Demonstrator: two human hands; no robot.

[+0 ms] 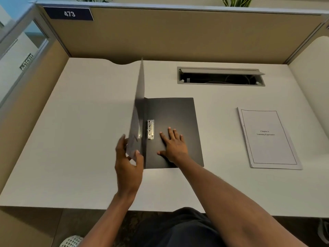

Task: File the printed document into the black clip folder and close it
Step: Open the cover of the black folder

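Note:
The black clip folder (175, 118) lies in the middle of the white desk (80, 131). Its front cover (138, 107) stands nearly upright along the spine, and my left hand (127, 161) grips the cover's near lower edge. Flat on the folder's inner back panel rests my right hand (173, 145), fingers spread, just right of the metal clip (150, 129). The printed document (268, 138), a stapled stack with a bordered title page, lies on the desk to the right, apart from the folder.
A grey cable tray (220, 76) with its flap raised is set into the desk behind the folder. Beige partition walls (178, 32) enclose the desk on three sides. A white perforated bin (71, 241) stands on the floor at lower left.

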